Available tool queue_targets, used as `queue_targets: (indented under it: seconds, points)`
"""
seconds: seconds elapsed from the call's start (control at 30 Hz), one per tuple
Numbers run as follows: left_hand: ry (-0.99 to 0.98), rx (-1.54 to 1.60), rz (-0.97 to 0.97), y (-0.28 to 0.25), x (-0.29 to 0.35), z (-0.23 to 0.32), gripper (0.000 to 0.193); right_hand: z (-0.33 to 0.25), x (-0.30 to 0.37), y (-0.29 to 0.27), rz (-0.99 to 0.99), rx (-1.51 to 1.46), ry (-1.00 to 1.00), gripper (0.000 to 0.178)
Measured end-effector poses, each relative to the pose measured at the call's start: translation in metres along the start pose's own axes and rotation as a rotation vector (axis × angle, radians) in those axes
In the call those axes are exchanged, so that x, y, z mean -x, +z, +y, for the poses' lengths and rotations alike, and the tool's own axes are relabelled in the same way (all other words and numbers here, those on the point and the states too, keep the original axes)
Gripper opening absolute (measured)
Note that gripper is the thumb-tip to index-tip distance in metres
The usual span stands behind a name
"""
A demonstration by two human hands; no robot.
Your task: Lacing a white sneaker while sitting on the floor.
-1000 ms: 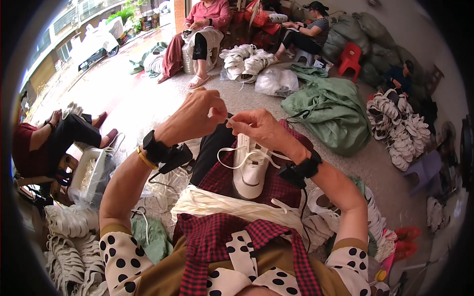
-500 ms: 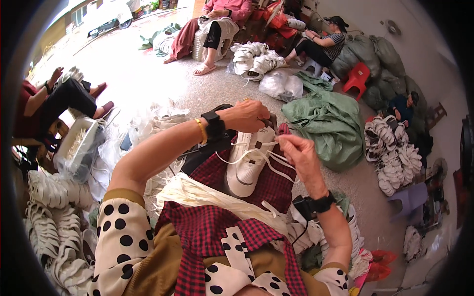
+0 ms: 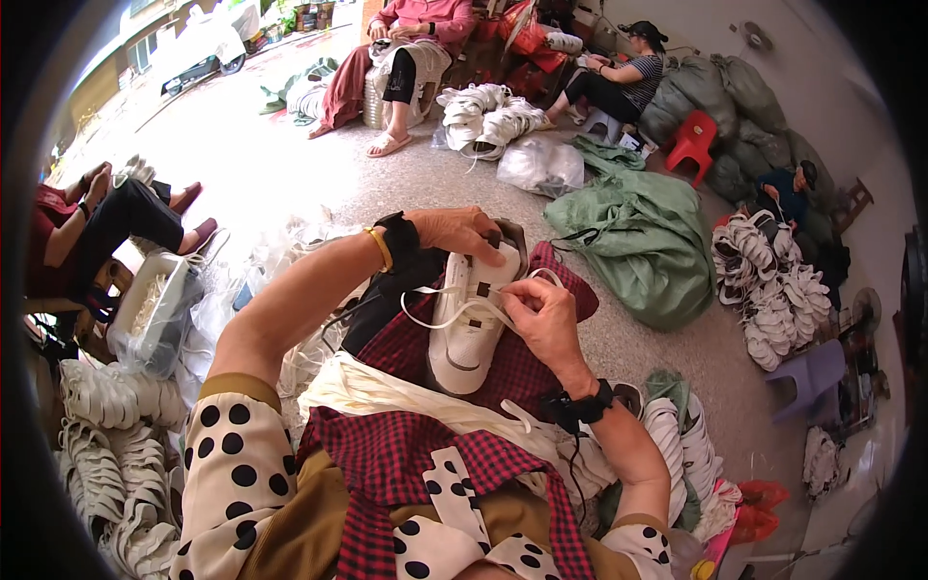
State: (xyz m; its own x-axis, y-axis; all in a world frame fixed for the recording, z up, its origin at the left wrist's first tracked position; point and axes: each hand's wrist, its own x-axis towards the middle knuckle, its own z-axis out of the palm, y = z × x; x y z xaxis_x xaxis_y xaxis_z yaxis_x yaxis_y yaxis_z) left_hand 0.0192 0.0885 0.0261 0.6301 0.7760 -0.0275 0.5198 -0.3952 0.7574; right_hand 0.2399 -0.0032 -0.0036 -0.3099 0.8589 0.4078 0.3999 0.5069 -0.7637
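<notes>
A white sneaker (image 3: 458,350) lies on the red-and-black checked cloth over my lap, its toe toward me. My left hand (image 3: 466,235) grips it at the ankle opening, thumb pressed on the tongue. A white shoelace (image 3: 418,316) loops loosely across the upper. With thumb and forefinger pinched together, my right hand (image 3: 543,319) holds the lace at the sneaker's right eyelet edge. The exact hole under those fingertips is hidden. A bundle of cream laces (image 3: 372,390) rests across my lap, nearer than the toe.
A green sack (image 3: 633,246) lies to the right, with stacked white shoe uppers (image 3: 770,290) beyond. More uppers (image 3: 106,464) are piled at my left, near a plastic-lined tub (image 3: 155,307). Several people sit around, one in a pink top (image 3: 440,21). A red stool (image 3: 691,145) stands farther back.
My right hand has come left and down to the eyelets. My left hand has shifted from the sneaker's top edge to a grip with the thumb on the tongue. The sneaker moved slightly left.
</notes>
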Motion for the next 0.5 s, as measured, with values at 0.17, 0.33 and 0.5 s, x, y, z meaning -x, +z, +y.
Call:
queue_targets:
  seconds: [0.17,0.33,0.5]
  points:
    - [-0.003,0.102,0.000,0.004,-0.002,-0.015,0.043,0.003,-0.002,0.007,0.022,0.018,0.079,0.015]
    - [-0.018,0.002,0.002,0.001,0.000,-0.005,0.045,-0.001,-0.010,0.004,-0.003,0.137,0.007,0.016]
    - [-0.025,-0.016,0.045,0.003,0.004,-0.010,0.053,-0.008,-0.017,0.001,-0.061,0.250,-0.080,0.015]
